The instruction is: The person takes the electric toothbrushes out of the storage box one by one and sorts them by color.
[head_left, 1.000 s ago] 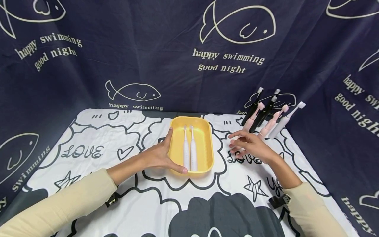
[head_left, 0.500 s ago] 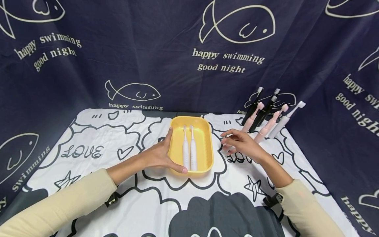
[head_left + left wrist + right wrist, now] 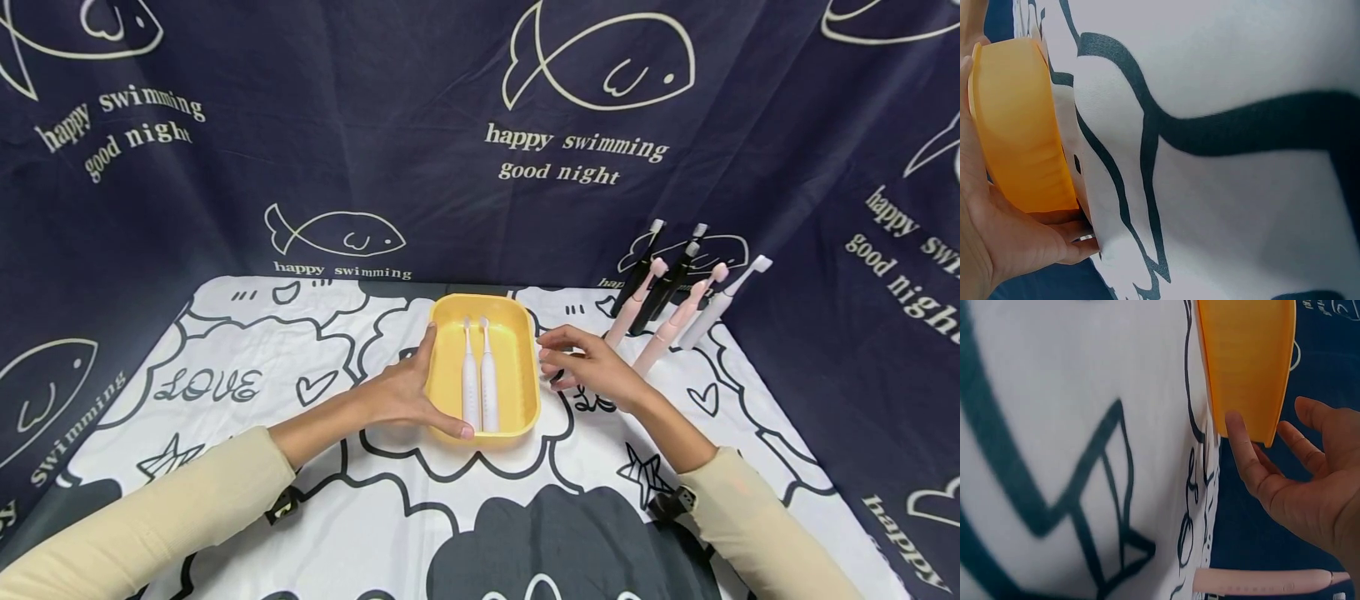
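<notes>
A yellow tray (image 3: 519, 375) sits on the patterned cloth and holds two white electric toothbrushes (image 3: 480, 392) lying side by side, heads pointing away. My left hand (image 3: 401, 392) grips the tray's left side, thumb along the front rim and fingers along the left wall. In the left wrist view the palm (image 3: 997, 250) presses against the tray wall (image 3: 1019, 125). My right hand (image 3: 592, 367) hovers open with fingers spread, just off the tray's right rim and holding nothing. In the right wrist view its fingertips (image 3: 1235, 425) are close to the tray wall (image 3: 1247, 362).
Several toothbrushes lean against the dark backdrop at the back right: black ones (image 3: 645, 267), pink ones (image 3: 671, 325) and a white one (image 3: 720, 300). A pink handle (image 3: 1260, 581) shows beside my right hand. The white cartoon-print cloth (image 3: 300, 467) covers the table.
My right hand has moved left, from near the leaning toothbrushes to the tray's right rim. The left hand and tray have stayed still.
</notes>
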Action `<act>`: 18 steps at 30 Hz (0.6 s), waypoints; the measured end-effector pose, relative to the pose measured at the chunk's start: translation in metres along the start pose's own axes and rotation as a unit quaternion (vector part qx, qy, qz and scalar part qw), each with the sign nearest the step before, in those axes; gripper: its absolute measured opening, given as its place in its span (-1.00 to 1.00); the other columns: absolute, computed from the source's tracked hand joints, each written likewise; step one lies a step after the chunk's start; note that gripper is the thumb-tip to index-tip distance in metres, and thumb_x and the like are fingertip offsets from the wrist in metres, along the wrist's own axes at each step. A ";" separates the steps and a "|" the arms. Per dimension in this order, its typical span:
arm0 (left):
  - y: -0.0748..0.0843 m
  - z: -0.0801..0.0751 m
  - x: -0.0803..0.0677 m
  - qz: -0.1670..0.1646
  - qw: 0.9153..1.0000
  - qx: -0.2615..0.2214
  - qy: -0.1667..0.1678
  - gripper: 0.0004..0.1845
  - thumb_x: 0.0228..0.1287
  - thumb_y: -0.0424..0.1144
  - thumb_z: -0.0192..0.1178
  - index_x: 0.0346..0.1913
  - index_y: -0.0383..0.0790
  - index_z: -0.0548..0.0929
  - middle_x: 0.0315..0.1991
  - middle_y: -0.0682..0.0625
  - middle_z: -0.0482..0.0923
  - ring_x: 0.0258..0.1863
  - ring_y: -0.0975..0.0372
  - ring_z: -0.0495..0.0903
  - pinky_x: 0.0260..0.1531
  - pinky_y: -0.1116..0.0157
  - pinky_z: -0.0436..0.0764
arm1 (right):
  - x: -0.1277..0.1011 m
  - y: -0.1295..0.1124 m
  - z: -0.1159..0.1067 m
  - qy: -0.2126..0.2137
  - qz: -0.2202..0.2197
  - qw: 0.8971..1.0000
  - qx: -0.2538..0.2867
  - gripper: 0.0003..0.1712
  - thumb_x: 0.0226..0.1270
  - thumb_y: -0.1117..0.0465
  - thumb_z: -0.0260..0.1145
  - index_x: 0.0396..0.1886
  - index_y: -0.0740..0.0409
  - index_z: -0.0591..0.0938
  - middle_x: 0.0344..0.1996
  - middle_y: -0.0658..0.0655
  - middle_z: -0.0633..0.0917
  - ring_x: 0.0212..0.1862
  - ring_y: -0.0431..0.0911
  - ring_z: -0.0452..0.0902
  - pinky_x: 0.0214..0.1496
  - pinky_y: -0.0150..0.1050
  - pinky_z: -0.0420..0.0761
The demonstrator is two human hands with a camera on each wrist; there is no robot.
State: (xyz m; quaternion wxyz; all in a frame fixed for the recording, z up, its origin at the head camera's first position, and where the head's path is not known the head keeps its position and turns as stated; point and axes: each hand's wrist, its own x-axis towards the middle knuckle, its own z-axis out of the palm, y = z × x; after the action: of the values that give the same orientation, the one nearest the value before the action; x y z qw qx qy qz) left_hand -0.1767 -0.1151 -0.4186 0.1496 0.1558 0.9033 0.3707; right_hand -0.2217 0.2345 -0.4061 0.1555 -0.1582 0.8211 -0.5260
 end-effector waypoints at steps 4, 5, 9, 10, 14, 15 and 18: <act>0.000 0.000 0.000 -0.003 1.000 0.003 0.000 0.93 -0.28 0.47 0.80 0.87 0.04 -0.49 0.78 -0.26 0.27 0.60 -0.11 0.49 0.58 -0.19 0.50 | 0.003 -0.001 0.006 0.010 0.007 1.000 0.007 -0.47 0.77 0.17 0.34 0.53 0.32 0.54 0.46 0.45 0.59 0.29 0.21 0.78 0.18 0.09 0.88; 0.000 0.001 0.000 -0.004 1.000 0.004 0.000 0.93 -0.28 0.47 0.80 0.87 0.05 -0.49 0.78 -0.26 0.26 0.60 -0.11 0.49 0.58 -0.19 0.50 | 0.004 -0.001 0.007 0.014 0.006 1.000 0.010 -0.47 0.76 0.16 0.34 0.53 0.32 0.54 0.46 0.45 0.59 0.27 0.19 0.79 0.18 0.08 0.88; 0.001 0.001 0.000 -0.008 1.000 0.006 0.000 0.93 -0.29 0.48 0.80 0.87 0.05 -0.48 0.79 -0.25 0.26 0.60 -0.12 0.49 0.58 -0.19 0.51 | 0.006 -0.002 0.012 0.030 -0.006 0.999 0.017 -0.50 0.76 0.16 0.35 0.50 0.29 0.56 0.47 0.44 0.57 0.25 0.18 0.79 0.16 0.09 0.89; 0.001 0.001 0.000 -0.008 1.000 0.006 0.000 0.93 -0.29 0.48 0.80 0.87 0.05 -0.48 0.79 -0.25 0.26 0.60 -0.12 0.49 0.58 -0.19 0.51 | 0.007 -0.003 0.013 0.032 -0.008 0.999 0.018 -0.51 0.76 0.16 0.35 0.49 0.28 0.57 0.48 0.43 0.57 0.26 0.19 0.79 0.16 0.09 0.89; 0.000 0.000 0.000 -0.004 1.000 0.005 -0.001 0.93 -0.28 0.48 0.80 0.87 0.03 -0.49 0.76 -0.30 0.28 0.60 -0.13 0.49 0.57 -0.20 0.51 | 0.010 -0.005 0.021 0.036 -0.011 0.999 0.008 -0.52 0.75 0.13 0.35 0.47 0.25 0.59 0.50 0.40 0.57 0.31 0.20 0.76 0.19 0.10 0.88; 0.000 0.000 0.000 -0.004 1.000 0.004 -0.002 0.93 -0.27 0.47 0.80 0.87 0.03 -0.50 0.76 -0.31 0.28 0.60 -0.14 0.49 0.58 -0.20 0.51 | 0.011 -0.006 0.022 0.036 -0.009 0.999 0.003 -0.51 0.74 0.11 0.36 0.47 0.25 0.59 0.50 0.39 0.57 0.31 0.18 0.76 0.20 0.09 0.88; 0.000 0.000 0.001 -0.005 1.000 0.006 -0.003 0.93 -0.27 0.49 0.79 0.86 0.03 -0.51 0.74 -0.34 0.30 0.60 -0.16 0.50 0.57 -0.21 0.51 | 0.011 -0.009 0.028 0.040 -0.003 0.999 -0.011 -0.50 0.72 0.07 0.38 0.46 0.20 0.61 0.50 0.33 0.60 0.31 0.10 0.75 0.25 0.03 0.86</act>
State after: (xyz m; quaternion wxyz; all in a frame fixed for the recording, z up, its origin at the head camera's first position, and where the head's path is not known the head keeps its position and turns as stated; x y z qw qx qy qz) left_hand -0.1777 -0.1151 -0.4188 0.1533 0.1538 0.9059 0.3636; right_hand -0.2192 0.2037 -0.4101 0.1193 -0.1416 0.8319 -0.5232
